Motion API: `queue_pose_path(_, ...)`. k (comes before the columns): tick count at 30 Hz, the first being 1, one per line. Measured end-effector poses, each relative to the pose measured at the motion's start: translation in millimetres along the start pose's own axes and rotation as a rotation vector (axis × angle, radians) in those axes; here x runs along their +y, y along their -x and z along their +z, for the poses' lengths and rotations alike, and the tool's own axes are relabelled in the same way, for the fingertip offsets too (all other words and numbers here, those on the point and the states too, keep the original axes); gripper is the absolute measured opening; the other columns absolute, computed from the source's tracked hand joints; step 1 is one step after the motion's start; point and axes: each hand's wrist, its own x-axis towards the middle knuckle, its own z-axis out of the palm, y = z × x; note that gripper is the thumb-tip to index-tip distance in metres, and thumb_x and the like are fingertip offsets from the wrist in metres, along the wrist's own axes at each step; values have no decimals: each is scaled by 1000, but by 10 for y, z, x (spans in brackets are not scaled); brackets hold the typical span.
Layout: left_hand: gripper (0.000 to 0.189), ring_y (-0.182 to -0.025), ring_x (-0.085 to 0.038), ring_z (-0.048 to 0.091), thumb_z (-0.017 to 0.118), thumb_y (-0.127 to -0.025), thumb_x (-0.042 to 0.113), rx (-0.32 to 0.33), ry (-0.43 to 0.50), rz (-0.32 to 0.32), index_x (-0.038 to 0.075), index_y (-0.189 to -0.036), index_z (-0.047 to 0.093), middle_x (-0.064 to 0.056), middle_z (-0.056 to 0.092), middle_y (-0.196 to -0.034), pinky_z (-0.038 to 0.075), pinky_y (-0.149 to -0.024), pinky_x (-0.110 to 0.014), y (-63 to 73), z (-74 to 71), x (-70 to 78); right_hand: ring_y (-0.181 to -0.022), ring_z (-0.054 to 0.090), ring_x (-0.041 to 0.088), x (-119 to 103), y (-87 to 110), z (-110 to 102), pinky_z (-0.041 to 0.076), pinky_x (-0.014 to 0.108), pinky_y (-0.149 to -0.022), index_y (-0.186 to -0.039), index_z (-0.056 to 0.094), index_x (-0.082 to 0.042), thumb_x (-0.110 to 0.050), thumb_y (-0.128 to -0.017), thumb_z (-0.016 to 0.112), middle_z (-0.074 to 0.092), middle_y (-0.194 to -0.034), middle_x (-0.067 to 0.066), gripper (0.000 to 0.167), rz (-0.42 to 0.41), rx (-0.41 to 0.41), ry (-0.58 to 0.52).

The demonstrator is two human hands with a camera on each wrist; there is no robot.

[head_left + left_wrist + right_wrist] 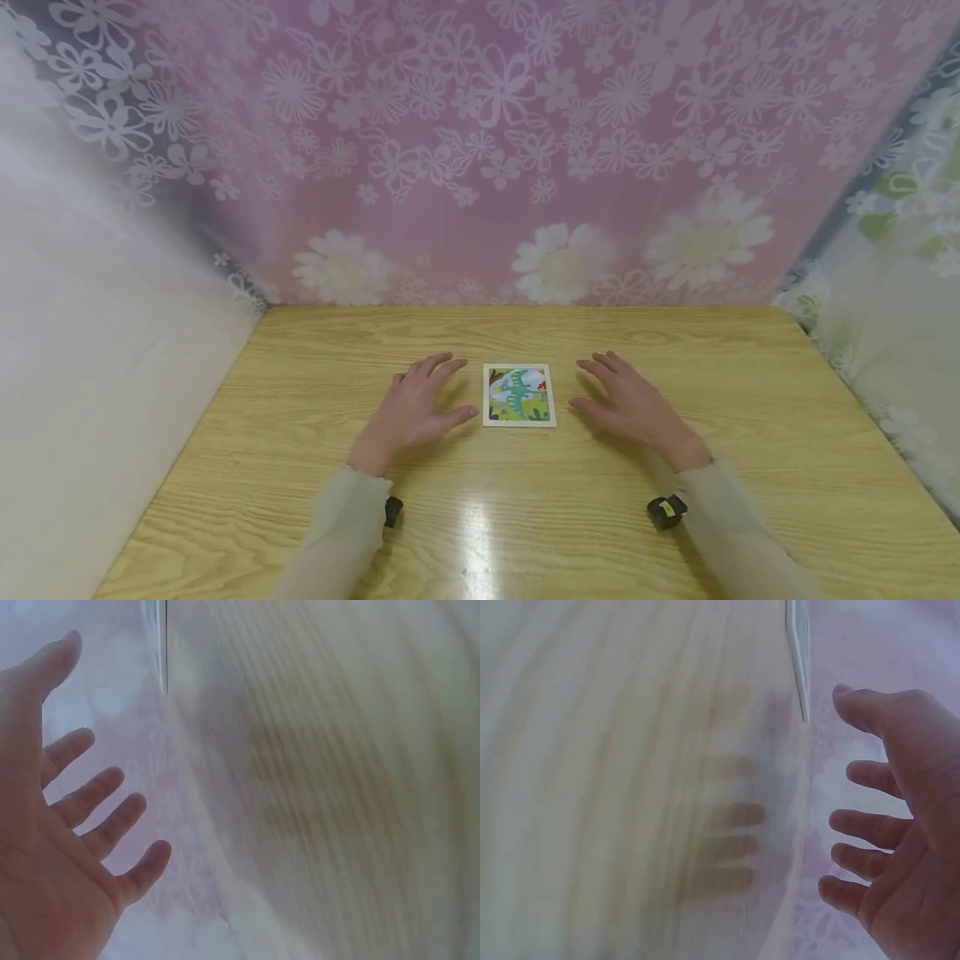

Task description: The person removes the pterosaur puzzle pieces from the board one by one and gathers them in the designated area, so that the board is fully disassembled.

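Note:
A square picture board (519, 395) with a white border lies flat on the wooden table. Its picture has a teal winged creature over green plants, turned sideways. To its left, my left hand (415, 406) is held with fingers spread and holds nothing. On the other side, my right hand (628, 406) mirrors it, thumb and fingers apart, also holding nothing. Neither hand touches the board. In the left wrist view the board's edge (162, 645) shows thinly at the top. The right wrist view shows the board's edge (799, 660) beyond the thumb.
The wood-grain table (300, 517) stretches around the board. A pink flowered curtain (450, 167) hangs at its far edge, with pale sheets (112, 333) at the left and flowered ones (892, 317) at the right. Dark devices (666, 512) sit at the wrists.

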Motion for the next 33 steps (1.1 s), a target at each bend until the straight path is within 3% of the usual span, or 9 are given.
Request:
queue_pose_path(7, 70, -144, -36, 43, 68, -94, 56, -61, 22, 65, 25, -154, 47, -6, 43, -160, 35, -109, -66, -250, 183, 105, -141, 44, 52, -120, -236, 106, 36, 65, -113, -138, 60, -1, -32, -97, 70, 59, -142, 24, 53, -60, -16, -51)
queue_pose_path(14, 75, -147, -34, 40, 68, -91, 62, -176, -36, 64, 29, -155, 45, -4, 39, -163, 36, -111, -63, -444, 250, 191, -124, 61, 40, -204, -379, 179, 46, 58, -107, -134, 64, -3, -30, -95, 73, 65, -132, 16, 49, -59, -23, -100)
queue_pose_path(19, 80, -148, -34, 40, 70, -87, 65, -215, -70, 59, 30, -155, 45, -5, 38, -164, 36, -110, -61, -478, 261, 207, -128, 57, 42, -221, -455, 218, 36, 64, -113, -133, 66, -6, -33, -96, 71, 63, -135, 19, 47, -43, -40, -76)
queue_pose_path(26, 86, -148, -31, 38, 74, -83, 67, -221, -97, 60, 30, -155, 44, -2, 37, -164, 35, -109, -56, -476, 298, 198, -115, 51, 39, -217, -505, 282, 41, 57, -91, -119, 74, -14, -33, -93, 74, 59, -128, 17, 32, 1, -39, -54)
queue_pose_path(33, 88, -147, -31, 38, 73, -82, 69, -222, -108, 51, 30, -155, 44, -2, 36, -164, 34, -109, -56, -506, 325, 159, -119, 49, 43, -211, -560, 316, 39, 63, -97, -114, 72, -15, -32, -93, 74, 56, -131, 21, 27, 36, -51, -103)
